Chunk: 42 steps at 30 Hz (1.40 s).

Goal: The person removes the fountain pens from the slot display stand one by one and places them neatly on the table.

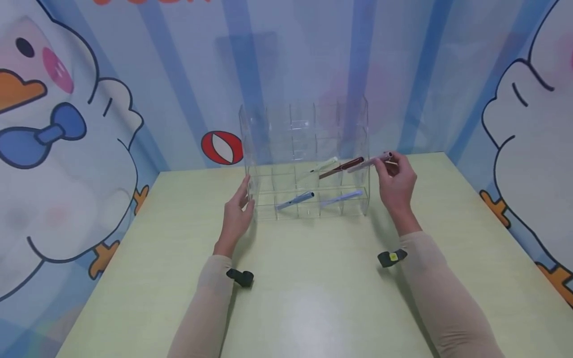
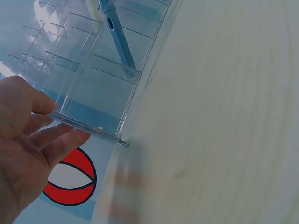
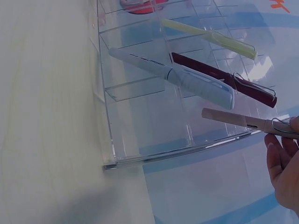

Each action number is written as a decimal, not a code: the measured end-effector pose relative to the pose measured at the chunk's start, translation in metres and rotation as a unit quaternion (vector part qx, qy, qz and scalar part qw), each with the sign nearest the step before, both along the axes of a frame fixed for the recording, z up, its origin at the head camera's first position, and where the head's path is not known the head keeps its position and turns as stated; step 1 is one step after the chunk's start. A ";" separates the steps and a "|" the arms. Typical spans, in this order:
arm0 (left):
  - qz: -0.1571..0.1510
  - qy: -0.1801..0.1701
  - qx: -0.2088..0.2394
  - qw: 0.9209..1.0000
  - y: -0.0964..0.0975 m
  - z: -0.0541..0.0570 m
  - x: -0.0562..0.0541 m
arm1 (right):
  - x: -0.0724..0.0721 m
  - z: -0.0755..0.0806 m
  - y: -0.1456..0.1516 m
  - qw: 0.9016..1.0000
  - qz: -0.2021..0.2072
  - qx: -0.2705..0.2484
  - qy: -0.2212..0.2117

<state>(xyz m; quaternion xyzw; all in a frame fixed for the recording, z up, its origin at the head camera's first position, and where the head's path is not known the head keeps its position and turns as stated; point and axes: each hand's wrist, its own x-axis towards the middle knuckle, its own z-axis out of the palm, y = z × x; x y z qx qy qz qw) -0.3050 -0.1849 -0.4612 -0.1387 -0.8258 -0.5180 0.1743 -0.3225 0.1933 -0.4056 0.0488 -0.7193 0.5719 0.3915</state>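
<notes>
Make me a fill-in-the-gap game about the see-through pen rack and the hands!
1. The right hand pinches the end of a pale ____ pen at the clear plastic compartment rack.
2. The left hand touches the rack's ____ side with straight fingers.
3. The dark red pen lies in the rack between the pale yellow-green pen and the pen that the ____ hand holds.
4. The rack stands on a light ____ table.

Missing words: pink; left; right; green
</notes>
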 end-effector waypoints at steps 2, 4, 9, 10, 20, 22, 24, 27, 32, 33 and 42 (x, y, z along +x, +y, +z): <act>-0.003 0.001 0.000 1.000 0.000 0.000 -0.001 | 0.002 0.003 0.000 1.000 0.000 -0.005 0.014; -0.006 0.001 -0.001 1.000 0.000 0.000 -0.002 | 0.011 0.012 -0.003 1.000 -0.001 -0.008 0.023; -0.008 0.003 -0.001 1.000 0.000 -0.001 -0.002 | 0.033 0.037 -0.011 0.999 -0.002 -0.015 0.034; -0.008 0.003 -0.002 1.000 0.000 -0.001 -0.002 | 0.035 0.039 -0.011 0.999 -0.005 -0.015 0.034; 0.000 0.009 -0.010 1.000 0.000 0.000 -0.001 | 0.026 0.041 -0.001 0.998 -0.018 -0.003 0.053; 0.000 0.010 -0.014 1.000 0.000 0.001 -0.001 | 0.024 0.041 0.002 0.998 -0.013 -0.008 0.064; 0.000 0.011 -0.015 1.000 0.000 0.001 -0.001 | 0.025 0.043 0.002 0.997 -0.009 -0.007 0.077; 0.000 0.010 -0.014 1.000 0.000 0.001 -0.002 | 0.030 0.048 0.002 0.996 -0.004 -0.013 0.086; 0.002 0.004 -0.015 1.000 -0.001 0.001 -0.001 | 0.038 0.056 0.000 0.996 -0.004 -0.022 0.087; 0.003 0.002 -0.016 1.000 -0.001 0.001 -0.001 | 0.038 0.057 -0.001 0.996 -0.004 -0.023 0.089; 0.009 -0.002 -0.023 1.000 0.000 0.002 0.001 | 0.048 0.066 -0.007 0.993 0.019 -0.036 0.107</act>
